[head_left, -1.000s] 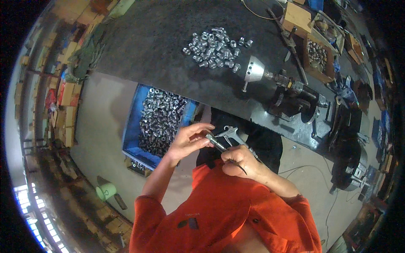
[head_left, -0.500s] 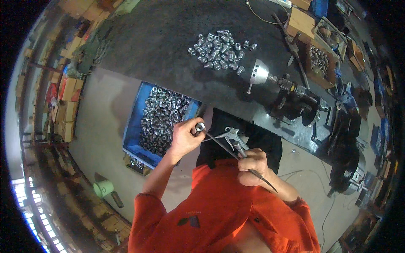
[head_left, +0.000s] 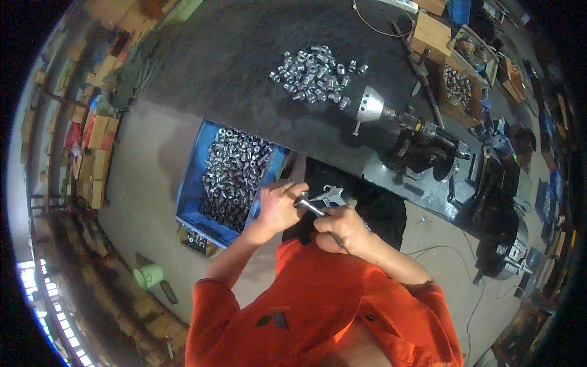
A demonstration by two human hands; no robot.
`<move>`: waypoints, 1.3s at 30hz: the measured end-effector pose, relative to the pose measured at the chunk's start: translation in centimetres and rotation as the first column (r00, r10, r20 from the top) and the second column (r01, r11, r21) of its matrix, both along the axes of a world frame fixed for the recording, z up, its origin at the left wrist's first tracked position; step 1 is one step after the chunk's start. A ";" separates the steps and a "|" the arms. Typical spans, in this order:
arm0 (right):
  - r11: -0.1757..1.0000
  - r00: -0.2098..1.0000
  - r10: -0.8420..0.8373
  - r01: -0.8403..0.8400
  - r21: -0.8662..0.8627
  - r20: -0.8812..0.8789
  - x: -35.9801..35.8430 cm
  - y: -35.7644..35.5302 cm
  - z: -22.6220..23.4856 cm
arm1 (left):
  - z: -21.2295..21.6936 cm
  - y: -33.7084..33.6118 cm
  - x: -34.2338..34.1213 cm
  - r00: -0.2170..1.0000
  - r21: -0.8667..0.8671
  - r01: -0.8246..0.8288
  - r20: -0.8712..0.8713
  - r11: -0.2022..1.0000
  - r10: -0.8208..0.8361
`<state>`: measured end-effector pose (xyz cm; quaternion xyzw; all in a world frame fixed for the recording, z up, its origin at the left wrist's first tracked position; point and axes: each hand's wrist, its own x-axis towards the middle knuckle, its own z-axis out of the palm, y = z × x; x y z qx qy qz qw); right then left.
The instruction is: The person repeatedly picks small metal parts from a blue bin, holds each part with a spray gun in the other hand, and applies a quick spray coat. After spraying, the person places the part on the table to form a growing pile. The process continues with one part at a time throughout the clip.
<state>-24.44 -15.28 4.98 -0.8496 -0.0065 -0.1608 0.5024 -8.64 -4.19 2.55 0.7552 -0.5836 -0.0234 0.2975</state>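
My left hand (head_left: 280, 209) is closed around a small shiny metal fitting (head_left: 302, 198), held in front of my body. In my right hand (head_left: 343, 229) is a silver cylindrical metal tool (head_left: 313, 208), its far end at the fitting. Whether that end sits inside the fitting or only against it, I cannot tell. A thin dark rod that the right hand also held is mostly hidden now. Just beyond both hands, a silver air blow gun (head_left: 332, 196) lies on my dark-clothed lap.
Left of my hands stands a blue bin (head_left: 188, 189) full of metal fittings. On the dark bench (head_left: 208, 67) lies a pile of similar fittings (head_left: 315, 76). A bench fixture with a silver conical head (head_left: 370, 105) is at the right, near a wooden box (head_left: 460, 113) of small parts.
My hands have come together. The right hand has moved left and up, bringing the cylindrical tool to the fitting; the long thin rod, earlier slanting between the hands, is mostly out of sight.
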 end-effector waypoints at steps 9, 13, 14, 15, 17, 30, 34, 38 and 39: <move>0.927 0.903 0.032 0.135 -0.351 0.429 -1.9 -0.1 0.5 | -0.7 0.1 3.5 0.903 0.201 -0.209 -0.335 0.957 0.267; 0.992 0.938 -0.072 0.104 -0.076 0.339 -2.0 -0.1 0.5 | -0.2 0.1 3.5 0.765 0.274 -0.144 -0.579 0.951 0.282; 0.994 0.946 -0.069 0.091 -0.056 0.318 -2.1 -0.1 0.4 | -0.3 0.1 3.4 0.730 0.254 -0.133 -0.629 0.958 0.268; 0.994 0.944 -0.064 0.088 -0.058 0.324 -2.1 0.0 0.1 | -0.4 0.1 3.2 0.692 0.234 -0.124 -0.676 0.964 0.253; 0.994 0.940 -0.054 0.081 -0.067 0.337 -2.1 0.1 -0.2 | -0.9 0.0 3.1 0.655 0.209 -0.117 -0.718 0.971 0.234; 0.994 0.982 -0.109 0.108 0.014 0.156 -1.1 0.4 -0.7 | 0.5 -0.7 0.0 0.994 0.189 0.004 -0.107 0.982 0.016; 0.980 0.966 -0.159 0.130 0.148 0.204 -1.8 -0.5 -1.9 | -0.3 -1.0 -0.4 0.984 0.126 0.023 -0.178 0.992 0.000; 0.903 0.907 -0.346 0.252 0.347 0.241 -3.8 -0.8 -1.6 | -0.1 -3.4 3.6 0.989 0.163 -0.143 -0.017 0.976 0.148; 0.929 0.918 -0.327 0.268 0.255 0.223 -4.1 -1.0 -1.2 | 0.1 -4.6 4.7 0.992 0.180 -0.122 0.003 0.976 0.124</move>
